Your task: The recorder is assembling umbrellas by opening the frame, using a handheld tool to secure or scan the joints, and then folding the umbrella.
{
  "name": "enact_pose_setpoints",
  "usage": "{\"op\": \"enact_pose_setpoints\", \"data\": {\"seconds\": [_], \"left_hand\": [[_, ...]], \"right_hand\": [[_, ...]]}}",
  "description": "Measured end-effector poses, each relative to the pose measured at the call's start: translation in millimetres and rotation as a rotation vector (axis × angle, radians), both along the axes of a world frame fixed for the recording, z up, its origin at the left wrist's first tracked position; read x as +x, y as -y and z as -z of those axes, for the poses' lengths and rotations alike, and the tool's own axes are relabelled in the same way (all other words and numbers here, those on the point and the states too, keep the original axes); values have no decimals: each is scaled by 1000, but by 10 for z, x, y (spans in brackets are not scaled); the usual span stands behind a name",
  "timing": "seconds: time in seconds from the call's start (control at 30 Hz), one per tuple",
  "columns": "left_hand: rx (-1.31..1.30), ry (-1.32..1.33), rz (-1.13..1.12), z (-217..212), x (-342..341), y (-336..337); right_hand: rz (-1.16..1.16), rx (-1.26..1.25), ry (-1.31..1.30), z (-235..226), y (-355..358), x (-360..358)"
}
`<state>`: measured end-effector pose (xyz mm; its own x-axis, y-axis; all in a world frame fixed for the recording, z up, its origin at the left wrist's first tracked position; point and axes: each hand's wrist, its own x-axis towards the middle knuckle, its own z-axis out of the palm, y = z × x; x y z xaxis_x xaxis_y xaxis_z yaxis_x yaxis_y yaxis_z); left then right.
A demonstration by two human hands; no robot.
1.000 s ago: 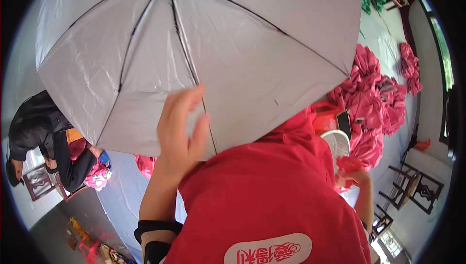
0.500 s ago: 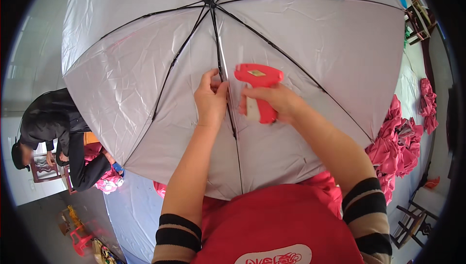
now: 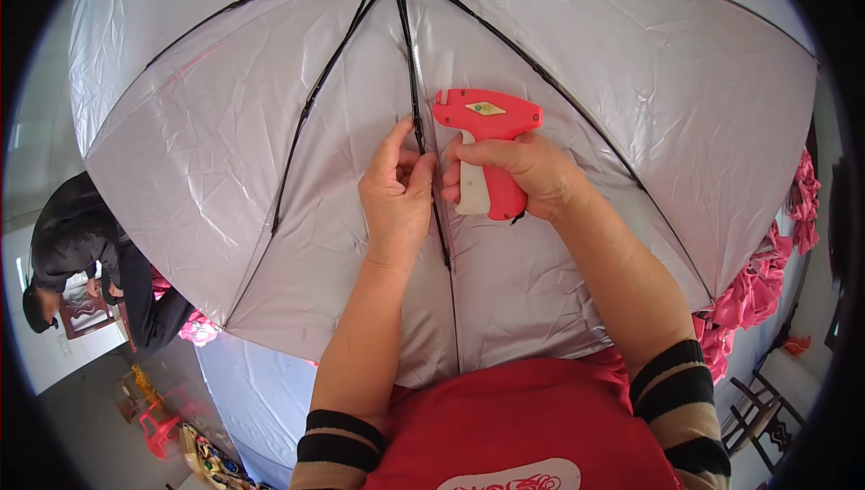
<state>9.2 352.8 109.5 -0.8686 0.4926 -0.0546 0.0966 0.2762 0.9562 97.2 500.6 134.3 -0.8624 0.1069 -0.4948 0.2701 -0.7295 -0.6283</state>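
An open umbrella (image 3: 622, 67) with a silvery-grey inner canopy fills most of the view, its inside facing me. Black ribs (image 3: 411, 49) spread from the hub at the top edge. My left hand (image 3: 396, 197) pinches the middle rib between thumb and fingers, around its joint. In my right hand (image 3: 541, 170) is a red and white tagging gun (image 3: 491, 116), gripped by its handle with my fingers round the white trigger. Its nose points left and lies just right of the rib, over the canopy fabric; whether they touch I cannot tell.
Bundles of pink fabric (image 3: 748, 296) lie to the right, by a dark wooden stool (image 3: 761, 418). At the left a person in black (image 3: 81, 229) bends over. Beyond the canopy's lower left are a pale blue sheet (image 3: 252, 391) and a red plastic stool (image 3: 160, 431).
The umbrella looks larger, and its hub has shifted up toward the top edge. The tagging gun has moved slightly up and tilted; my left hand keeps hold of the rib.
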Motion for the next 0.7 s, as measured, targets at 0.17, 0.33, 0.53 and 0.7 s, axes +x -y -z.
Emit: {"op": "enact_pose_setpoints", "data": {"seconds": [0.17, 0.33, 0.53, 0.7], "left_hand": [[-8, 15, -6, 3, 3, -3], [1, 4, -7, -19, 17, -11], [6, -23, 0, 9, 8, -17], [14, -11, 15, 6, 0, -9]], "right_hand": [[-16, 9, -24, 14, -5, 15], [-31, -1, -26, 53, -23, 15], [-113, -157, -96, 103, -155, -5], [-205, -251, -147, 144, -248, -8]]}}
